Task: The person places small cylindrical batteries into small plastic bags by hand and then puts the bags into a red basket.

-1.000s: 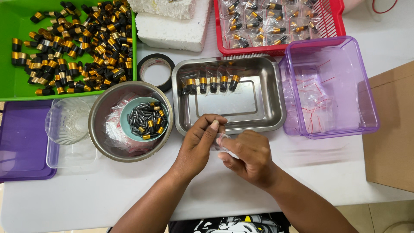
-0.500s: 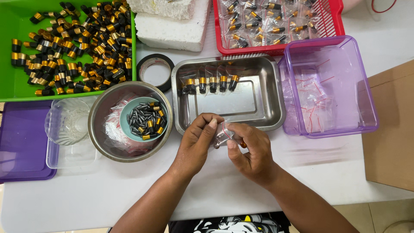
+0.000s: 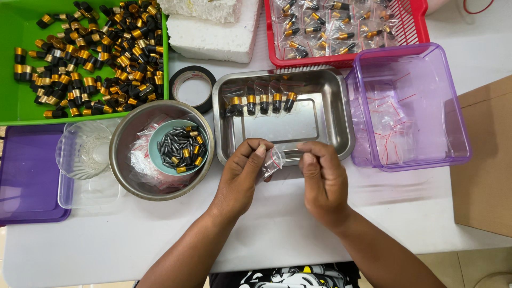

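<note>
I see my left hand [image 3: 242,173] and right hand [image 3: 322,181] meeting over the white table [image 3: 277,234], just in front of the steel tray [image 3: 330,114]. Between them hangs a small clear bag [image 3: 273,161], thin crinkled plastic with a red strip at its mouth. My left fingertips pinch its left edge; my right hand is curled beside it with the fingers bent inward, and I cannot tell whether they actually grip the film. The bag sits at the tray's near rim, a little above the table.

The tray is shiny, rectangular, with rounded corners; along its far side lies a row of bagged caps [image 3: 261,101], black cylinders banded in gold. To the left stands a round metal bowl [image 3: 125,138], and in it a pale blue dish [image 3: 160,138] of dark bullet-shaped pieces. Beyond that, a ribbed clear plastic cup [image 3: 85,152] rests in a clear box. A green tray [image 3: 16,58] is heaped with loose black-and-gold caps. A roll of black tape [image 3: 178,80] lies flat by a rough white foam block [image 3: 213,37]. A red lattice basket [image 3: 413,29] holds filled bags, and a see-through purple tub [image 3: 453,106] holds unfilled ones.
</note>
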